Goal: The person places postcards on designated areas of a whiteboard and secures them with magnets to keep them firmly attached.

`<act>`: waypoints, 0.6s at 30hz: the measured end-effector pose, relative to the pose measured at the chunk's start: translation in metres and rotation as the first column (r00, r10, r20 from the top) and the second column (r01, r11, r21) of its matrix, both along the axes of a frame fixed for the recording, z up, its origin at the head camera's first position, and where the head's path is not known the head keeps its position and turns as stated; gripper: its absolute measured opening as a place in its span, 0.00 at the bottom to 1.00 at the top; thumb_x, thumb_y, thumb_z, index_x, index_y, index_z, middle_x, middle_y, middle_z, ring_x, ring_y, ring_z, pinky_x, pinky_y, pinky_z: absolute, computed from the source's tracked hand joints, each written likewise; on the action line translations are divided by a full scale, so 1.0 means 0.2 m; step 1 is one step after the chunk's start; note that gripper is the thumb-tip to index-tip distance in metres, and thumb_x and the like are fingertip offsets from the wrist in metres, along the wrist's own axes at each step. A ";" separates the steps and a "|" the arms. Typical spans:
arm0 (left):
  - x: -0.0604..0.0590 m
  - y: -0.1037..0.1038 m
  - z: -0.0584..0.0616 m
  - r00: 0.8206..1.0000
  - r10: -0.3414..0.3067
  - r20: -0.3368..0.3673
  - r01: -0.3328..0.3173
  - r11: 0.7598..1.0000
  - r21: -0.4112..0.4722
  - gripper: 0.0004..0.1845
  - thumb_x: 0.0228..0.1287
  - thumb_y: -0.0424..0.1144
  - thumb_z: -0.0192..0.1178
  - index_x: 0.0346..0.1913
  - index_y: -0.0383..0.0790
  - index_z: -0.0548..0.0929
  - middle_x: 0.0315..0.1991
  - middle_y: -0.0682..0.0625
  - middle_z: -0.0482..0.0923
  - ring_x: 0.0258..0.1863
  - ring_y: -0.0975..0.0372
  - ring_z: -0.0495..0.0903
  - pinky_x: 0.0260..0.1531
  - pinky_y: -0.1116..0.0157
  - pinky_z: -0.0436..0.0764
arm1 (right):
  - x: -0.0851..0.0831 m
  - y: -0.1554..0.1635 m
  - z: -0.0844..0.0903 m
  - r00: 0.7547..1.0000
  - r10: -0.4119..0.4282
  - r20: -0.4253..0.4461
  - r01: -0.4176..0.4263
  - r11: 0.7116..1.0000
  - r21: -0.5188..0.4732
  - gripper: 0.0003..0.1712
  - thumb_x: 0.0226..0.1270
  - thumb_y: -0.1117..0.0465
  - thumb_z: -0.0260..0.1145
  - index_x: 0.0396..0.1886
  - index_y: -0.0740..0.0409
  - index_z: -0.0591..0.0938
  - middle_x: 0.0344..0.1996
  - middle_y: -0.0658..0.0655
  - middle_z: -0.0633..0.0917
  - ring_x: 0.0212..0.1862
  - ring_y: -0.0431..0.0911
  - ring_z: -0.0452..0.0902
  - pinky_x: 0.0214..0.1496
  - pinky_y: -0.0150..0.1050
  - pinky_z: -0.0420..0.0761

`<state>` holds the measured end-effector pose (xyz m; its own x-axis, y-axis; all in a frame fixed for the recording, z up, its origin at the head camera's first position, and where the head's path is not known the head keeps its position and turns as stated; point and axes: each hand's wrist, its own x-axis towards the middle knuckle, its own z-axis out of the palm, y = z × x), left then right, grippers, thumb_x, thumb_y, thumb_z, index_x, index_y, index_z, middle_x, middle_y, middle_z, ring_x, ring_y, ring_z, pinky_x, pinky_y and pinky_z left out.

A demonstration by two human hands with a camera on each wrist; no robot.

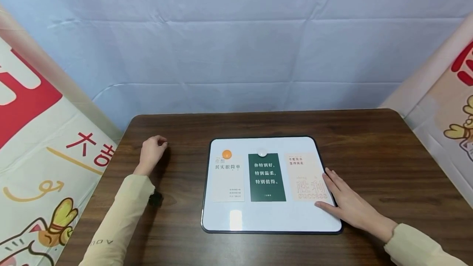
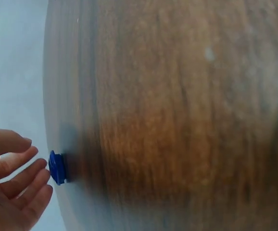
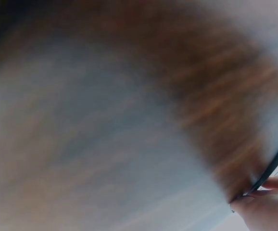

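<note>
The left hand (image 1: 151, 153) sits on the brown table (image 1: 369, 155), far to the left of the white board (image 1: 273, 218); its fingers curl in loosely over a small blue magnet (image 2: 57, 167); in the left wrist view the fingertips (image 2: 35, 166) are just beside the magnet and not closed on it yet, so the hand holds nothing; a good way to do this step, I think, is to pinch the magnet by its sides with thumb and one finger, gently, so it does not skid off.

On the board lie three cards in a row; the cream card (image 1: 228, 177) on the left has an orange magnet (image 1: 226, 154) on its top; the green card (image 1: 267, 177) in the middle has a white magnet (image 1: 262, 152) on its top; the pink card (image 1: 306, 175) on the right has no magnet on it.

The right hand (image 1: 345, 200) lies flat on the right edge of the board, fingers straight and spread a little; the fingertips touch the side of the pink card; it grips nothing; pressing down softly like this should keep the board and card from sliding; the right wrist view is too blurry to add much.
</note>
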<state>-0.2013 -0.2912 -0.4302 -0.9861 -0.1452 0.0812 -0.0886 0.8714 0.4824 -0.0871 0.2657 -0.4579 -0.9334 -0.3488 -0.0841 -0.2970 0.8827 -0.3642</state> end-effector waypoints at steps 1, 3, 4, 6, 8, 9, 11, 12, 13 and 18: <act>0.00 0.00 0.00 1.000 0.013 0.006 -0.013 1.000 0.005 0.13 0.65 0.35 0.51 0.46 0.31 0.79 0.44 0.35 0.77 0.42 0.46 0.75 0.38 0.52 0.75 | 0.00 0.00 0.00 1.000 0.000 0.000 0.000 1.000 -0.001 0.56 0.55 0.31 0.56 0.68 0.69 0.54 0.68 0.68 0.51 0.68 0.62 0.46 0.59 0.62 0.59; 0.00 -0.01 0.00 0.999 0.030 0.013 -0.030 0.999 0.015 0.13 0.65 0.34 0.51 0.46 0.30 0.79 0.44 0.34 0.76 0.42 0.46 0.75 0.39 0.52 0.75 | 0.00 0.00 0.00 1.000 0.000 0.001 0.000 1.000 -0.002 0.56 0.55 0.31 0.56 0.68 0.69 0.54 0.68 0.68 0.51 0.68 0.62 0.46 0.59 0.62 0.59; 0.00 -0.01 0.00 0.999 0.034 0.016 -0.034 0.999 0.018 0.13 0.65 0.34 0.51 0.46 0.29 0.78 0.44 0.34 0.76 0.42 0.46 0.75 0.39 0.52 0.75 | 0.00 0.00 0.00 1.000 0.000 0.000 0.000 1.000 -0.001 0.56 0.55 0.31 0.56 0.68 0.69 0.54 0.68 0.68 0.51 0.68 0.62 0.46 0.59 0.62 0.59; 0.00 -0.02 0.00 0.999 0.041 0.021 -0.042 0.999 0.025 0.13 0.65 0.33 0.51 0.46 0.29 0.78 0.45 0.33 0.76 0.42 0.45 0.75 0.40 0.52 0.74 | 0.00 0.00 0.00 1.000 0.001 0.000 -0.001 1.000 -0.002 0.56 0.55 0.31 0.56 0.68 0.69 0.54 0.68 0.68 0.51 0.68 0.62 0.46 0.59 0.62 0.59; 0.01 -0.02 0.01 0.998 0.049 0.027 -0.050 0.998 0.029 0.12 0.64 0.32 0.51 0.46 0.29 0.78 0.45 0.33 0.76 0.43 0.45 0.74 0.41 0.51 0.74 | 0.00 0.00 0.00 1.000 0.002 -0.001 -0.002 1.000 -0.002 0.56 0.55 0.31 0.56 0.68 0.69 0.54 0.68 0.68 0.52 0.68 0.62 0.46 0.59 0.62 0.59; 0.01 -0.02 0.01 0.998 0.054 0.033 -0.055 0.998 0.029 0.12 0.64 0.32 0.51 0.46 0.28 0.78 0.45 0.33 0.75 0.44 0.44 0.74 0.42 0.51 0.74 | 0.00 0.00 0.00 1.000 0.002 -0.001 -0.002 1.000 -0.003 0.56 0.55 0.31 0.56 0.68 0.69 0.55 0.68 0.68 0.52 0.68 0.62 0.46 0.59 0.62 0.59; 0.00 -0.02 0.01 0.997 0.067 0.043 -0.068 0.997 0.025 0.12 0.64 0.32 0.52 0.46 0.28 0.78 0.45 0.33 0.76 0.45 0.44 0.74 0.44 0.51 0.73 | 0.00 0.00 0.00 1.000 0.003 0.001 -0.003 1.000 -0.006 0.56 0.55 0.31 0.56 0.68 0.69 0.54 0.68 0.68 0.51 0.68 0.62 0.46 0.59 0.62 0.59; 0.00 -0.02 0.01 0.996 0.073 0.050 -0.074 0.997 0.023 0.12 0.64 0.32 0.52 0.46 0.28 0.78 0.45 0.33 0.76 0.45 0.44 0.74 0.44 0.51 0.73 | 0.00 0.00 0.01 1.000 0.004 0.001 -0.004 1.000 -0.006 0.55 0.55 0.31 0.56 0.68 0.69 0.54 0.68 0.68 0.51 0.68 0.62 0.46 0.59 0.62 0.59; 0.00 -0.02 0.00 0.995 0.081 0.058 -0.082 0.996 0.025 0.12 0.63 0.32 0.52 0.46 0.28 0.78 0.45 0.33 0.76 0.46 0.44 0.73 0.45 0.51 0.73 | 0.00 0.00 0.01 1.000 0.005 0.001 -0.005 1.000 -0.007 0.55 0.55 0.31 0.56 0.68 0.69 0.54 0.68 0.68 0.51 0.68 0.62 0.46 0.59 0.62 0.59; -0.01 -0.03 0.00 0.990 0.105 0.089 -0.110 0.993 0.044 0.13 0.63 0.33 0.54 0.46 0.27 0.78 0.44 0.33 0.76 0.44 0.44 0.74 0.44 0.52 0.74 | 0.00 0.00 0.00 1.000 0.007 0.001 -0.007 1.000 -0.014 0.55 0.55 0.32 0.56 0.68 0.69 0.54 0.69 0.68 0.51 0.68 0.62 0.46 0.60 0.62 0.58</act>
